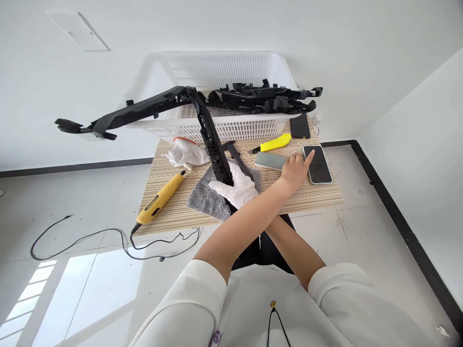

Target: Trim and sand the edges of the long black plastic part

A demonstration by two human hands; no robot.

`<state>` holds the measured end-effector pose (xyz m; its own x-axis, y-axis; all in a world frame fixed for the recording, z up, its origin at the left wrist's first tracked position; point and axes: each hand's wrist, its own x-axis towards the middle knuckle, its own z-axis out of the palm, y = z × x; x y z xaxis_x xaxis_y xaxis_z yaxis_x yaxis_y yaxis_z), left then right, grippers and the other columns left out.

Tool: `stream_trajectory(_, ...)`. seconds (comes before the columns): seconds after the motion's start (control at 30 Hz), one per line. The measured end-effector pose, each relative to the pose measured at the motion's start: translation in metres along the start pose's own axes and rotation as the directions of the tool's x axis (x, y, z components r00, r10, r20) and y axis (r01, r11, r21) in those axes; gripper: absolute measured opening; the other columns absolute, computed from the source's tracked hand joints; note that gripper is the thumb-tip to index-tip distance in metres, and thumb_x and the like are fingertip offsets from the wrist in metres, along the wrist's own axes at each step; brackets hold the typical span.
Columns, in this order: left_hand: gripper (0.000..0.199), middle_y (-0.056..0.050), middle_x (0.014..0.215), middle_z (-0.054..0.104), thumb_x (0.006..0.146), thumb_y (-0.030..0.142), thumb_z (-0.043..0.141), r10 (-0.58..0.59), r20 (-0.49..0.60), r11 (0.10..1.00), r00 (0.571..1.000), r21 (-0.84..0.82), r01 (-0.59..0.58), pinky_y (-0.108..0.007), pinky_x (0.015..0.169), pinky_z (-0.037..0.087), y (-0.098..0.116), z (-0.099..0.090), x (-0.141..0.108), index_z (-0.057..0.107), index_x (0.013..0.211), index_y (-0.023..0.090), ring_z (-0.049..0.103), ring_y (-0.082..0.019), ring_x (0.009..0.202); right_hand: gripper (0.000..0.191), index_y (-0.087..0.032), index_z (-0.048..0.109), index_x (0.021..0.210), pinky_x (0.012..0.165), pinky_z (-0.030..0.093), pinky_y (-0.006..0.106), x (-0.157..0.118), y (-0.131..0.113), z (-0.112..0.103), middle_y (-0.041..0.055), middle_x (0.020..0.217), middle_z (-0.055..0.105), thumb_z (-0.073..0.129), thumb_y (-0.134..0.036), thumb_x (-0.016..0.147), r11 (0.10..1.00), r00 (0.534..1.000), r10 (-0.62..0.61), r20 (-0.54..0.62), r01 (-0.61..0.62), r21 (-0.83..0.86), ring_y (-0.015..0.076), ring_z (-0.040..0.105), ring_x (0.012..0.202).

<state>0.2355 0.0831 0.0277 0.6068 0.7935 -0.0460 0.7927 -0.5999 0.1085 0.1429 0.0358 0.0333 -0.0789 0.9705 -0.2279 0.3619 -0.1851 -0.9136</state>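
Note:
My arms are crossed, the left one over the right. My bare left hand lies palm down at the end of a grey-green slab, its index finger stretched onto the phone with a pale green edge. In a white knit glove, my right hand is wrapped around a long black plastic trim piece. This piece is angled; its other arm reaches out left past the basket. Beneath the gloved hand lies a grey cloth, and a dark caliper sits right beside it.
Behind stands a white plastic basket holding several black plastic parts. On the wooden table are a yellow corded tool, a loose white glove, a yellow utility knife and a black flat device. A cord trails leftward.

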Motion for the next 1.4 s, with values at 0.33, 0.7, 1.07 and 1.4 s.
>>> stream_trajectory(0.33,0.079,-0.016,0.146,0.046,0.093,0.008,0.048,0.008,0.02,1.0,1.0,-0.009,-0.007,-0.038,0.102,0.05,-0.0003,0.0018,0.0027,0.01,0.159,0.029,0.041,-0.028,0.139,0.071,-0.047,0.048,0.14,0.098,0.052,0.044,-0.002,-0.0016,-0.0012,-0.0022,0.108,0.067,0.07,-0.063,0.074,1.0,1.0,0.001,0.009,-0.002,0.023,0.0236,0.065,0.108)
stream_trajectory(0.7,0.076,-0.018,0.147,0.046,0.093,0.007,0.045,0.011,0.011,1.0,1.0,-0.008,-0.011,-0.039,0.106,0.047,-0.0009,0.0005,0.0009,0.01,0.159,0.021,0.041,-0.028,0.139,0.069,-0.047,0.049,0.138,0.101,0.05,0.046,0.0003,-0.0004,-0.0003,-0.0037,0.108,0.069,0.071,-0.06,0.074,1.0,1.0,-0.008,0.004,0.008,0.024,0.0249,0.064,0.111)
stream_trajectory(1.07,0.084,-0.018,0.14,0.051,0.091,0.003,0.045,0.017,-0.028,1.0,0.999,-0.001,-0.017,-0.04,0.097,0.053,-0.0005,0.0015,0.0019,0.003,0.159,0.028,0.049,-0.029,0.132,0.072,-0.048,0.047,0.14,0.099,0.051,0.046,0.0008,0.0003,-0.0005,-0.0029,0.109,0.067,0.07,-0.064,0.074,1.0,1.0,0.004,0.011,-0.004,0.001,0.0246,0.064,0.11)
stream_trajectory(1.4,0.079,-0.018,0.142,0.051,0.093,0.006,0.044,0.042,-0.056,0.997,0.998,0.064,-0.039,-0.042,0.102,0.05,0.0015,0.0031,-0.0008,0.006,0.159,0.029,0.046,-0.03,0.136,0.075,-0.047,0.046,0.141,0.097,0.052,0.045,-0.0002,-0.0001,-0.0004,-0.0035,0.11,0.068,0.068,-0.067,0.072,1.0,1.0,-0.006,0.004,0.006,-0.01,0.0241,0.065,0.109)
